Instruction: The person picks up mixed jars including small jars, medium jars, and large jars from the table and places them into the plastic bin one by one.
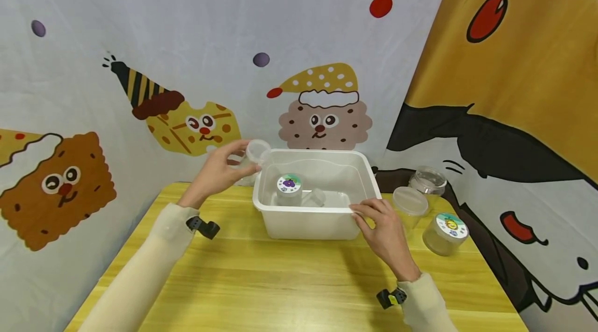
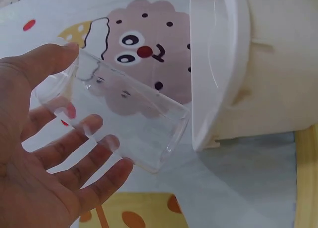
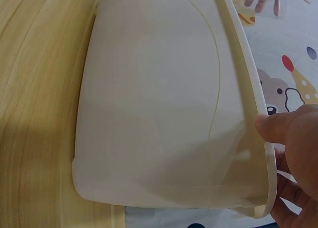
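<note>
My left hand (image 1: 218,171) holds a clear plastic jar (image 2: 129,109) between thumb and fingers. The jar is tilted beside the left end of a white plastic bin (image 1: 308,224), near its rim. My right hand (image 1: 384,228) grips the bin's front rim near the right corner. In the right wrist view the thumb (image 3: 276,126) lies on the outer side and the other fingers reach over the rim. Inside the bin stands a jar with a grape-picture lid (image 1: 289,184), and a small clear piece (image 1: 317,197) lies beside it.
Right of the bin, a jar with a sun-like picture on its lid (image 1: 446,234), a jar with a translucent lid (image 1: 410,202) and another clear jar (image 1: 427,180) stand on the wooden table (image 1: 280,285). A cartoon-printed cloth (image 1: 196,26) hangs behind.
</note>
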`<action>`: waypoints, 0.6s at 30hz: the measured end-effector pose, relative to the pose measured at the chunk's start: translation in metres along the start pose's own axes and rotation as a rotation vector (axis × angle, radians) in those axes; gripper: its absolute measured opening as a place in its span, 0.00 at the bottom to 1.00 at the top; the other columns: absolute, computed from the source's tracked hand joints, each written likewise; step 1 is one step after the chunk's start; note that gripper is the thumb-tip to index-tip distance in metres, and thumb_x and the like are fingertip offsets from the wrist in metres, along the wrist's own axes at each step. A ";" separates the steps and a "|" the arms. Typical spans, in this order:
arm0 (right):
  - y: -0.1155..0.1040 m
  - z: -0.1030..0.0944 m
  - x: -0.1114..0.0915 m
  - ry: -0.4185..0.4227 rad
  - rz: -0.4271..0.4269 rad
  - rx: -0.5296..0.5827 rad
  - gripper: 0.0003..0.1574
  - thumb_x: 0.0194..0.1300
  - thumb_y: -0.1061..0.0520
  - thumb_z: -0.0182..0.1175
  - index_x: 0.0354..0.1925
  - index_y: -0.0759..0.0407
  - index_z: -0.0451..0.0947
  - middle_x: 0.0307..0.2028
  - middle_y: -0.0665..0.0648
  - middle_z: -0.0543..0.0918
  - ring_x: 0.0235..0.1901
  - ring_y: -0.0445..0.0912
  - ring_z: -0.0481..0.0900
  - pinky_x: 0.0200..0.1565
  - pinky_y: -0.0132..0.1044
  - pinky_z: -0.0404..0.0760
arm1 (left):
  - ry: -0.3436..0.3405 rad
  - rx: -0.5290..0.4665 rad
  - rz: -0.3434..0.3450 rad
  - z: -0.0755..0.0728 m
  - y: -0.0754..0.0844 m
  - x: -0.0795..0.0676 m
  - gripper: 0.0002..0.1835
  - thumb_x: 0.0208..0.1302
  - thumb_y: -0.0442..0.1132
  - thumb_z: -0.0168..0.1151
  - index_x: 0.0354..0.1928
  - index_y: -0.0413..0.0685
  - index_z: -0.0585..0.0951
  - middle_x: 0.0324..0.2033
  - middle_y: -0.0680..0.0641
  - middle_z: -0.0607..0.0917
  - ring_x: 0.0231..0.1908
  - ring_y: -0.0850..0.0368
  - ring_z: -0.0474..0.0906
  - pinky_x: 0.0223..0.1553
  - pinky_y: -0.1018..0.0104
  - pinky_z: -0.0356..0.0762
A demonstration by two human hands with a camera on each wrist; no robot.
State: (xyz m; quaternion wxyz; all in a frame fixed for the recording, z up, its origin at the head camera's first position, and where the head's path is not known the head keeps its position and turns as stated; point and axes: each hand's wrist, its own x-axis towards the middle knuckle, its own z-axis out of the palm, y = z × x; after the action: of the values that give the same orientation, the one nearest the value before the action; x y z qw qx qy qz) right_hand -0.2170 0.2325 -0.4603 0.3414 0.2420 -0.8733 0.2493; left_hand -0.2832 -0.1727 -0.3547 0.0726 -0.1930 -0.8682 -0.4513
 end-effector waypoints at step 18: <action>0.000 0.000 0.000 -0.001 0.000 -0.001 0.16 0.56 0.62 0.77 0.45 0.53 0.90 0.40 0.51 0.86 0.40 0.46 0.77 0.38 0.41 0.79 | -0.100 0.111 0.070 0.014 0.023 0.015 0.33 0.62 0.52 0.75 0.68 0.61 0.77 0.59 0.53 0.83 0.58 0.51 0.77 0.59 0.48 0.80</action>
State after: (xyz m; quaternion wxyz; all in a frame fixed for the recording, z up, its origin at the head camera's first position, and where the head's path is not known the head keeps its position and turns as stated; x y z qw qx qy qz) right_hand -0.2172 0.2329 -0.4599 0.3413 0.2418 -0.8736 0.2487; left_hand -0.2868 -0.1454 -0.3405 0.0552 -0.2412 -0.8872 -0.3894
